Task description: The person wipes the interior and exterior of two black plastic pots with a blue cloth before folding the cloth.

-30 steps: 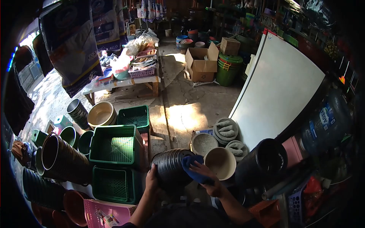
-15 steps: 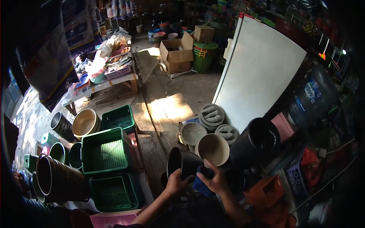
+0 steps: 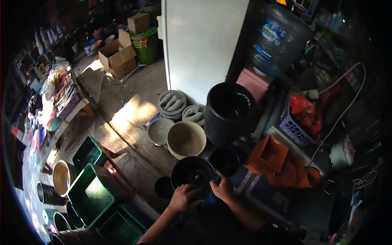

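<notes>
A black bucket (image 3: 192, 167) is right in front of me, its round mouth turned up toward me. My left hand (image 3: 185, 199) is at the near rim, fingers curled over the edge. On the right side of the rim, my right hand (image 3: 223, 188) is closed on a dark blue cloth (image 3: 212, 197), which is mostly hidden under the hand and against the bucket. Just beyond stand nested cream pots (image 3: 186, 139). Another black container (image 3: 224, 161) sits to the right of the bucket, and a dark round pot (image 3: 164, 188) to its left.
Green crates (image 3: 92, 196) stand at left. A tall black bin (image 3: 229, 110), a white door-like panel (image 3: 204, 45) and stone mortars (image 3: 171, 102) are ahead. Orange baskets (image 3: 267, 154), a purple basket (image 3: 295, 126) and a water jug (image 3: 277, 41) are at right, with a loose cable.
My view has swung to the right. The black bucket's mouth now faces me more. The right hand has brought the blue cloth to its rim, and the left hand has shifted onto the near edge.
</notes>
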`<state>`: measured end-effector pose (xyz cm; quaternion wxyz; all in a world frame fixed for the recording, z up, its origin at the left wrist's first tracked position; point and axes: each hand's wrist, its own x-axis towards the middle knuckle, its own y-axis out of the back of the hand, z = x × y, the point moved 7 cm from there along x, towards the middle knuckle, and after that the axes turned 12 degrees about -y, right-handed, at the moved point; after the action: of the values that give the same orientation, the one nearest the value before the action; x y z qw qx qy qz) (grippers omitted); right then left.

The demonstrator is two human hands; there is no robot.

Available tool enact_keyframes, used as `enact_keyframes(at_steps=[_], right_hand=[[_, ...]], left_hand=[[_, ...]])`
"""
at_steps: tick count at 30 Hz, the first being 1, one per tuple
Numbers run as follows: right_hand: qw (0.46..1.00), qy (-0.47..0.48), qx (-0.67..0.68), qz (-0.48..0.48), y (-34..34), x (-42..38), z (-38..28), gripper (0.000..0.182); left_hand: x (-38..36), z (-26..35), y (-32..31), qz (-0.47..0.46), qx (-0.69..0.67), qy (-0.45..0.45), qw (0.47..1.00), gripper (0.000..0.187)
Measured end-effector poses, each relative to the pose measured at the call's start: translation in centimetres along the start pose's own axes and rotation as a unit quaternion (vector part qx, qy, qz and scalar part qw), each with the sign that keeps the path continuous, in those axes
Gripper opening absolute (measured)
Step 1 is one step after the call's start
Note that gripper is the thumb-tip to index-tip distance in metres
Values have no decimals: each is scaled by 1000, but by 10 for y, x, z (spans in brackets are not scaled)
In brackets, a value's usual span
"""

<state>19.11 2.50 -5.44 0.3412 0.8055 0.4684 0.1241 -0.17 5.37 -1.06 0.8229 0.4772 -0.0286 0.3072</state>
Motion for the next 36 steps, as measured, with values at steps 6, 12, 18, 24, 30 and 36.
enact_keyframes(at_steps=[6,12,18,24,30,36], right_hand=[[996,-10,52,78,55,1,54,56],[993,-62,-9,96,81,20,94,61],[986,-131,-97,26,91,56,126,83],[976,-183,-115,-40,70,86,169,84],[966,-201,-134,-90,57,104,184,82],[969,-157,-176,-79,34,114,206,83]], left_hand=[[14,-57,-3,212,32,196,957,45],[68,-80,-68,64,-94,198,974,35],[107,-96,-116,-9,-87,206,975,30],[122,-124,-156,-56,-59,224,971,32],[117,-155,-192,-138,-12,253,958,39],[107,-166,-205,-159,8,270,950,48]])
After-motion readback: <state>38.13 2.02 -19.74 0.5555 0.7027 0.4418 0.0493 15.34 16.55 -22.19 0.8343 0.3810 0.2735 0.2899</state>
